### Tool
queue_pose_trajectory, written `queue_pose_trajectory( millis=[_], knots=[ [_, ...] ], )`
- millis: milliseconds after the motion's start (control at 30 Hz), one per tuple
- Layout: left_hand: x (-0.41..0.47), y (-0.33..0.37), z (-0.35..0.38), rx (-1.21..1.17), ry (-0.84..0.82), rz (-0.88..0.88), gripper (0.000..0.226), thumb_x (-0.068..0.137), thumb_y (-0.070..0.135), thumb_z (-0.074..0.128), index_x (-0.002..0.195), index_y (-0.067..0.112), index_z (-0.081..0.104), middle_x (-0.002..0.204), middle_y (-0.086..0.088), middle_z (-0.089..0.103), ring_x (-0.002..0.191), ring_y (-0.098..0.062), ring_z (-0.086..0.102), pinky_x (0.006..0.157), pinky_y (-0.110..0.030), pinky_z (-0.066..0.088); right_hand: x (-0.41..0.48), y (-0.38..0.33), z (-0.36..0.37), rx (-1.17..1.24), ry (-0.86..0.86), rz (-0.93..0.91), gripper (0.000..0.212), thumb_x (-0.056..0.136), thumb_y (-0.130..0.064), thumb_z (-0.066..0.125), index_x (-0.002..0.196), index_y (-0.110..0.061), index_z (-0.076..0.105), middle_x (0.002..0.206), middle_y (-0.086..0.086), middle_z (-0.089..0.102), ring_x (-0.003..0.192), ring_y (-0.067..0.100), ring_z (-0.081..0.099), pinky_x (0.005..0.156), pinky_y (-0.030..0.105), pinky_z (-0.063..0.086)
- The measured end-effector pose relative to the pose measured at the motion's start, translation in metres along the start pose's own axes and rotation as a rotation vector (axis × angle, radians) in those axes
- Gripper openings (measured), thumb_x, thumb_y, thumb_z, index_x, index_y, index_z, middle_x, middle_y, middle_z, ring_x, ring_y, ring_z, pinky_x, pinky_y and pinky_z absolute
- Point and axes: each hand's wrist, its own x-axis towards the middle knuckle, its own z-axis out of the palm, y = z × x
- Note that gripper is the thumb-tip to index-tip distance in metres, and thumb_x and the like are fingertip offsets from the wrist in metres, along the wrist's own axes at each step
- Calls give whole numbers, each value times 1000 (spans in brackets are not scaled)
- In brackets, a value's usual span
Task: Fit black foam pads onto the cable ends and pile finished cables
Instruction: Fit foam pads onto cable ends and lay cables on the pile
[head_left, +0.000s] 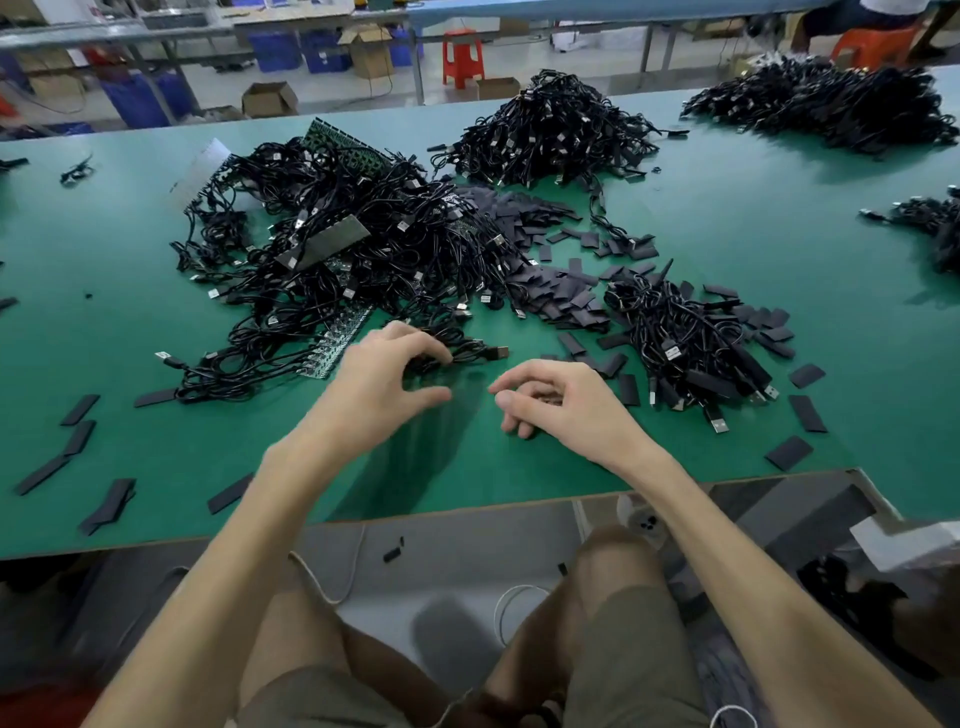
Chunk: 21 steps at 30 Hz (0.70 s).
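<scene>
A large tangle of black cables (332, 260) covers the middle of the green table (156, 467). My left hand (384, 379) reaches into its near edge, fingers curled over a coiled black cable (467, 354) whose USB plug points right; the thumb stays apart below it. My right hand (561, 400) hovers just to the right, fingers loosely curled, holding nothing. Loose black foam pads (550, 296) lie heaped beyond my right hand. A smaller pile of cables with pads on their ends (691, 348) sits to the right.
Two more cable heaps lie at the back centre (550, 130) and back right (831, 104). Stray foam pads (78, 441) dot the near left and the near right (789, 452). Green circuit strips (343, 140) poke out of the tangle. The table's front edge runs just under my forearms.
</scene>
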Motion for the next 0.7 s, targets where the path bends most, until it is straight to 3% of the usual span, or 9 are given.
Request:
queue_pose_trajectory(
  millis=[133, 300, 400, 533, 633, 700],
  knots=[
    [-20, -33, -25, 192, -201, -188, 57, 79, 41, 84, 130, 36, 61, 140, 3, 43, 134, -24, 35, 113, -47, 32, 0, 1, -1, 11, -6, -4, 9, 97, -19, 69, 104, -14, 73, 77, 4, 77, 66, 20, 70, 72, 30, 58],
    [-22, -41, -33, 149, -295, -141, 63, 81, 35, 84, 138, 36, 57, 136, 2, 46, 130, -22, 38, 108, -39, 35, -1, 1, -1, 15, -11, 5, 9, 97, -19, 70, 104, -15, 73, 78, 3, 77, 68, 24, 71, 74, 33, 59],
    [-20, -27, -20, 169, -232, -42, 53, 87, 40, 77, 135, 26, 61, 129, 3, 55, 120, -18, 53, 102, -34, 43, -1, 2, 0, 16, -8, 10, 9, 97, -19, 70, 105, -15, 73, 78, 3, 77, 68, 22, 71, 73, 32, 59],
    [-25, 0, 9, 99, 43, 129, 32, 95, 38, 64, 122, 21, 69, 114, 5, 68, 98, -18, 65, 90, -37, 53, 0, 3, 0, 35, 33, 9, 20, 94, -16, 74, 114, -18, 70, 86, 2, 76, 69, 19, 69, 75, 30, 57],
    [-24, 17, 30, -12, 100, 175, 29, 97, 37, 62, 118, 19, 71, 114, 5, 70, 99, -14, 65, 90, -32, 52, 1, 4, 0, -57, 70, -40, 38, 89, -13, 78, 123, -29, 68, 105, -2, 69, 74, 15, 61, 71, 23, 50],
    [-20, 23, 42, -23, 100, 189, 31, 99, 38, 60, 119, 17, 70, 116, 3, 71, 104, -15, 64, 91, -30, 49, 0, 4, 1, -98, 79, -68, 36, 87, -14, 79, 118, -30, 70, 111, -4, 63, 77, 13, 58, 69, 19, 46]
  ],
)
